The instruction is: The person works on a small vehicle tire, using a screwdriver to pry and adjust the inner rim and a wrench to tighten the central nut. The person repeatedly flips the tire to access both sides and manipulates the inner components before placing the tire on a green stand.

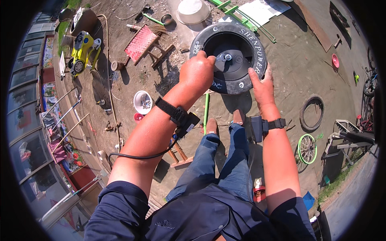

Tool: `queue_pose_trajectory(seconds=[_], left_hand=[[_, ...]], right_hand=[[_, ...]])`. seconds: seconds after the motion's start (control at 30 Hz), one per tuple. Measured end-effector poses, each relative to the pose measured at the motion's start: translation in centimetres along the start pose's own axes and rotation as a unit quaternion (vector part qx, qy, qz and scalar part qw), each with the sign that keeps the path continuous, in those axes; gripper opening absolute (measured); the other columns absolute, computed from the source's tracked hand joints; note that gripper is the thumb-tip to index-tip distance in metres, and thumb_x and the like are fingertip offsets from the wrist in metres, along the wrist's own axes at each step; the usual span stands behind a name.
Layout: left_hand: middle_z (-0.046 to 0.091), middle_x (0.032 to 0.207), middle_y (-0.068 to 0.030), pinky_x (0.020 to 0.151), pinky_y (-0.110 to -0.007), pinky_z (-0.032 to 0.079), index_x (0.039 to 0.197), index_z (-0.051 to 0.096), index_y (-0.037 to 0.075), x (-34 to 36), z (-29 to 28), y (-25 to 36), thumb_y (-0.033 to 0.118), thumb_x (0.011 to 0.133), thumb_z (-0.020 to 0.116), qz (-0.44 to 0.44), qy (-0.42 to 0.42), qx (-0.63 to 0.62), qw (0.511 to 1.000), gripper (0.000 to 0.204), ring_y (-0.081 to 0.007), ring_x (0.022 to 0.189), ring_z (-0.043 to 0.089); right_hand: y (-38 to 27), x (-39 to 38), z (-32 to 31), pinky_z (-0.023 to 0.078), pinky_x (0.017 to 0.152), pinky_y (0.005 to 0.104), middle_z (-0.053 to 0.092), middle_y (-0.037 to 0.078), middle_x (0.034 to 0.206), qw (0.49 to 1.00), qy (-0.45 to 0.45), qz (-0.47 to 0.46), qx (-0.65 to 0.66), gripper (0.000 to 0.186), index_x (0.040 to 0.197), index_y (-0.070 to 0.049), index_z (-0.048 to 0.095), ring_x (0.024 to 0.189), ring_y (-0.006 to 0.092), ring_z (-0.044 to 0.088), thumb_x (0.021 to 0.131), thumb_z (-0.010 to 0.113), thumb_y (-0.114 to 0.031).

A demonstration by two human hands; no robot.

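Observation:
A black wheel [259, 50] with pale markings on its tyre and a deep dark rim is held up in front of me. A shiny metal piece [228, 57] sits at its hub. My right hand [263, 84] grips the wheel's near right edge, thumb on the front of the tyre, fingers mostly hidden behind. My left hand [198, 71] is closed in a fist over the wheel's left side. A dull grey shape shows between that fist and the hub; what the fist holds is hidden. Both wrists wear black straps with small boxes.
A red woven folding stool [141, 43] and white basin [142, 101] lie left, with a yellow toy vehicle [82, 54] beyond. A pale tub [193, 11] and green metal frame [241, 18] are ahead. At right lie a loose tyre [312, 127] and green-rimmed wheel [307, 148].

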State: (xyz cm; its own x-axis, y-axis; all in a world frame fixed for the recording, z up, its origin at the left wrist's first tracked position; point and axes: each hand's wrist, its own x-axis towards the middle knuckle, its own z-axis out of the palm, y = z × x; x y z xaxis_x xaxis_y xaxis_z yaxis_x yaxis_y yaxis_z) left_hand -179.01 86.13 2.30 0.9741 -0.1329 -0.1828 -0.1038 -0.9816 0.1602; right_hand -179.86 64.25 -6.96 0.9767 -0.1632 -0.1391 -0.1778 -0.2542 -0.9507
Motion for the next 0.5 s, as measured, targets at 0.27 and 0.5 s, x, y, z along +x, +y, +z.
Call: queue_pose_trajectory(seconds=[0.27,0.5], left_hand=[[0.062,0.092,-0.0126,0.068,-0.045,0.055,0.11,0.071,0.014,0.3,0.8,-0.5,0.012,0.086,0.064,-0.007,0.029,-0.027,0.999,0.025,-0.0349,0.08,0.067],[0.061,0.09,-0.0129,0.067,-0.046,0.054,0.11,0.071,0.014,0.3,0.4,-0.7,0.011,0.087,0.065,-0.009,0.025,-0.06,0.998,0.024,-0.036,0.08,0.066]], right_hand=[[-0.9,0.1,-0.6,0.035,0.109,0.0439,0.043,0.028,0.14,0.999,-0.026,-0.021,-0.007,0.08,0.146,0.004,0.035,0.13,0.0379,0.044,0.088,0.072,-0.035],[-1.7,0.2,-0.8,0.036,0.109,0.0441,0.042,0.027,0.14,0.998,-0.039,-0.029,-0.031,0.078,0.146,0.005,0.033,0.13,0.0379,0.044,0.089,0.072,-0.032]])
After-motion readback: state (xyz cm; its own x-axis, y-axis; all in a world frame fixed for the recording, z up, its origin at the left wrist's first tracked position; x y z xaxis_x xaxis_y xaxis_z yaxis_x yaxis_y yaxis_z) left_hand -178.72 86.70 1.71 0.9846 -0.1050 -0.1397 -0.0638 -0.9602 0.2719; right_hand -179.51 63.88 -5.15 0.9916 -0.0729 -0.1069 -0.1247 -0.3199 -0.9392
